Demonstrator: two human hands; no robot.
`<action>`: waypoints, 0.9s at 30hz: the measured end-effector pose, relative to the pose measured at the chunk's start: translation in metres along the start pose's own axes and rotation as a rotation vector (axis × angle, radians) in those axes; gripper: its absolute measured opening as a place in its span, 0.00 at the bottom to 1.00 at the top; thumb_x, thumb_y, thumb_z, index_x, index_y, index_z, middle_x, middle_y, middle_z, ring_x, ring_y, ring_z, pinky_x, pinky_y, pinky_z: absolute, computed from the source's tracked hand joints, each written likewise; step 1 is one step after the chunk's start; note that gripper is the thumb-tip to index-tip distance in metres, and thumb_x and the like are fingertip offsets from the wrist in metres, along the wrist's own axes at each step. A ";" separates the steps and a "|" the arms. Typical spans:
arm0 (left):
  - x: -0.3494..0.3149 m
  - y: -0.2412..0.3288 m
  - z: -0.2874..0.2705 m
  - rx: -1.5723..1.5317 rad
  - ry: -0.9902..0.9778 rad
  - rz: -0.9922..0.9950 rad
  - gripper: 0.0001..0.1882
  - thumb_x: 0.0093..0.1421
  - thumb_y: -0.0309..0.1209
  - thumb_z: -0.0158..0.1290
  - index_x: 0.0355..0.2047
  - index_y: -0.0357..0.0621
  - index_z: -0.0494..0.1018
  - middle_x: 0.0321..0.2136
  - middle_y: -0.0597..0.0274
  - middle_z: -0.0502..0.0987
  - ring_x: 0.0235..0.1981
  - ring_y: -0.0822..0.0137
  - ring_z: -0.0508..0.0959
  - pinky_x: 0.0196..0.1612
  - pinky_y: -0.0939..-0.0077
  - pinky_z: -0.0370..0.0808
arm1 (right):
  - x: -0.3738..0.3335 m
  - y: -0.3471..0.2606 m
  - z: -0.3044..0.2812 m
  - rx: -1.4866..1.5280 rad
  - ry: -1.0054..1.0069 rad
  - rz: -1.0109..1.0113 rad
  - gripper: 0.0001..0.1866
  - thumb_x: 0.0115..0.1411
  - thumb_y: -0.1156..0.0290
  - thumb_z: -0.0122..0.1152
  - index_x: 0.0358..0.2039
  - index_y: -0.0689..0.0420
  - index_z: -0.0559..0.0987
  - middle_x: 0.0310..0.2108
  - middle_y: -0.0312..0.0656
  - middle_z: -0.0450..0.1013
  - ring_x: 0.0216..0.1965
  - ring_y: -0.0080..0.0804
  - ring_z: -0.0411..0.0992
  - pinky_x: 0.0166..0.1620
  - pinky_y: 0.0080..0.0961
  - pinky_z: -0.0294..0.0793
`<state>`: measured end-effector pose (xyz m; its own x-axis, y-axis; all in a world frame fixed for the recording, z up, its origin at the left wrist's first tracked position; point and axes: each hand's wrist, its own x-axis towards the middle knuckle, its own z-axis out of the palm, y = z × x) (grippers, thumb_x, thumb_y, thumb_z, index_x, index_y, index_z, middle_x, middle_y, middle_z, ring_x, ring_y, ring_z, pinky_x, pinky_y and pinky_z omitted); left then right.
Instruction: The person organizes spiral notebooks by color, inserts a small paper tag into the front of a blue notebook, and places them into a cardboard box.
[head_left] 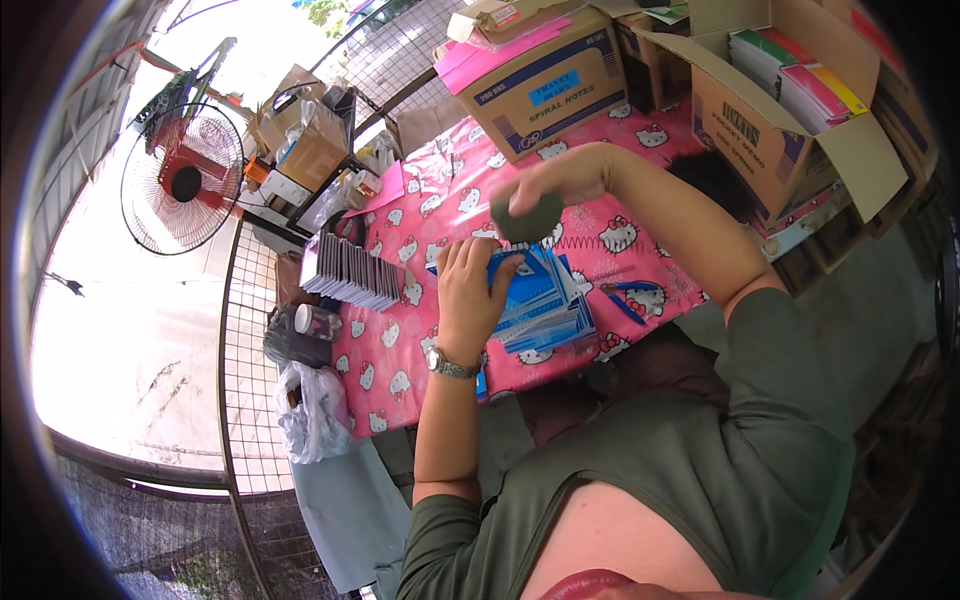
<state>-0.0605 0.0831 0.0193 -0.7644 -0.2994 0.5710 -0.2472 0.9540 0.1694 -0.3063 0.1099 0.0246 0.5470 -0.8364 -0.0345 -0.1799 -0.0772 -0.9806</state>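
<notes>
A blue booklet (497, 263) is toward the middle of the worktop (395, 345), at the upper end of a spread stack of blue booklets (548, 322) that reaches close to the near edge. The left hand (468, 285) is over it, its grip closed on the booklet's upper end, thumb on the right and fingers on the left. Just above, the right hand (565, 182) has its grip clamped on a dark green rounded piece (530, 220), thumb on its face; motion blurs that hand. A thin dark spiral coil (610, 243) stretches from beside the green piece toward the right edge. Right of the stack lie blue-handled pliers (630, 302).

Near the left edge stands a row of dark-covered booklets (350, 275), packed upright; a clear jar (318, 322) and a white plastic bag (312, 415) sit along that edge. A closed carton (545, 95) stands toward the far edge, and an open carton (740, 135) holding colourful notebooks (800, 85) is by the far right corner.
</notes>
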 end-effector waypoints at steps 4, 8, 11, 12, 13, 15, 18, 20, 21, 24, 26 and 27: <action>-0.011 0.000 -0.007 0.263 0.060 -0.075 0.18 0.58 0.40 0.61 0.41 0.39 0.72 0.34 0.51 0.75 0.42 0.48 0.72 0.52 0.54 0.63 | -0.004 -0.015 0.007 0.278 -0.065 -0.055 0.25 0.60 0.56 0.60 0.51 0.62 0.74 0.44 0.39 0.74 0.44 0.23 0.71 0.48 0.20 0.70; -0.017 -0.004 -0.015 0.091 -0.018 -0.211 0.20 0.56 0.41 0.62 0.40 0.39 0.73 0.36 0.49 0.74 0.43 0.46 0.70 0.49 0.54 0.66 | 0.007 -0.018 0.002 0.040 -0.042 -0.015 0.26 0.60 0.56 0.59 0.51 0.63 0.74 0.44 0.38 0.74 0.45 0.24 0.72 0.49 0.21 0.71; -0.013 -0.008 -0.012 0.036 0.000 -0.200 0.18 0.56 0.40 0.63 0.37 0.38 0.74 0.34 0.50 0.74 0.41 0.47 0.71 0.44 0.55 0.68 | 0.007 -0.012 0.004 0.269 -0.048 -0.081 0.27 0.60 0.53 0.59 0.52 0.61 0.74 0.41 0.36 0.73 0.42 0.21 0.71 0.46 0.22 0.71; -0.011 -0.008 -0.013 0.028 -0.005 -0.190 0.18 0.55 0.40 0.64 0.36 0.38 0.74 0.33 0.50 0.74 0.40 0.47 0.70 0.43 0.56 0.69 | 0.011 -0.010 0.003 0.169 -0.011 -0.009 0.26 0.60 0.52 0.59 0.52 0.58 0.74 0.40 0.35 0.73 0.39 0.21 0.72 0.42 0.23 0.72; -0.010 -0.008 -0.013 0.019 -0.010 -0.179 0.18 0.55 0.39 0.64 0.35 0.38 0.75 0.33 0.50 0.74 0.39 0.48 0.70 0.42 0.56 0.69 | 0.013 -0.007 0.002 0.069 0.026 0.064 0.26 0.60 0.51 0.60 0.52 0.55 0.74 0.39 0.33 0.73 0.36 0.20 0.72 0.38 0.24 0.74; -0.010 -0.010 -0.013 -0.014 0.001 -0.180 0.18 0.54 0.38 0.65 0.35 0.37 0.75 0.32 0.51 0.74 0.38 0.48 0.70 0.42 0.56 0.69 | 0.012 -0.014 -0.001 0.077 -0.046 -0.103 0.24 0.61 0.50 0.59 0.50 0.54 0.76 0.39 0.35 0.74 0.37 0.22 0.73 0.38 0.25 0.74; -0.007 -0.009 -0.010 -0.014 0.018 -0.163 0.17 0.53 0.37 0.65 0.35 0.36 0.75 0.32 0.51 0.74 0.38 0.49 0.71 0.43 0.58 0.69 | 0.006 -0.008 0.000 0.386 0.013 -0.102 0.24 0.59 0.50 0.61 0.48 0.55 0.77 0.35 0.36 0.74 0.35 0.22 0.71 0.40 0.23 0.73; -0.010 -0.009 -0.011 0.007 0.011 -0.176 0.17 0.54 0.36 0.64 0.35 0.36 0.75 0.32 0.51 0.74 0.38 0.50 0.71 0.44 0.59 0.69 | 0.012 0.002 -0.004 -0.006 0.196 0.019 0.25 0.58 0.50 0.61 0.48 0.56 0.77 0.38 0.37 0.74 0.39 0.23 0.72 0.44 0.23 0.72; -0.012 -0.008 -0.013 0.017 -0.001 -0.190 0.16 0.54 0.36 0.64 0.35 0.36 0.75 0.32 0.50 0.74 0.39 0.50 0.71 0.44 0.59 0.69 | 0.015 0.008 -0.008 -0.205 0.287 0.078 0.25 0.58 0.51 0.62 0.47 0.57 0.77 0.39 0.37 0.74 0.41 0.23 0.72 0.46 0.22 0.72; -0.010 -0.005 -0.010 0.000 0.011 -0.168 0.17 0.54 0.35 0.64 0.36 0.36 0.74 0.33 0.50 0.74 0.40 0.49 0.71 0.44 0.57 0.69 | 0.013 0.104 -0.023 -0.970 0.768 0.393 0.38 0.52 0.39 0.64 0.52 0.57 0.75 0.51 0.55 0.70 0.53 0.49 0.69 0.58 0.46 0.66; -0.011 -0.006 -0.011 -0.011 0.024 -0.168 0.17 0.54 0.35 0.63 0.38 0.37 0.74 0.34 0.50 0.74 0.40 0.48 0.71 0.45 0.56 0.69 | 0.004 0.172 -0.009 -0.884 0.672 0.649 0.44 0.49 0.37 0.64 0.58 0.54 0.70 0.60 0.60 0.61 0.64 0.59 0.58 0.66 0.52 0.56; -0.009 -0.007 -0.009 -0.025 0.025 -0.173 0.16 0.55 0.35 0.62 0.38 0.36 0.74 0.34 0.50 0.74 0.40 0.48 0.71 0.45 0.56 0.69 | -0.001 0.211 0.004 -0.856 0.629 0.744 0.50 0.48 0.36 0.65 0.65 0.52 0.63 0.65 0.60 0.54 0.69 0.58 0.49 0.69 0.52 0.51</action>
<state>-0.0465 0.0789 0.0197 -0.6968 -0.4593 0.5510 -0.3590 0.8883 0.2864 -0.3417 0.0964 -0.1830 -0.3433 -0.9199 -0.1896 -0.8628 0.3886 -0.3235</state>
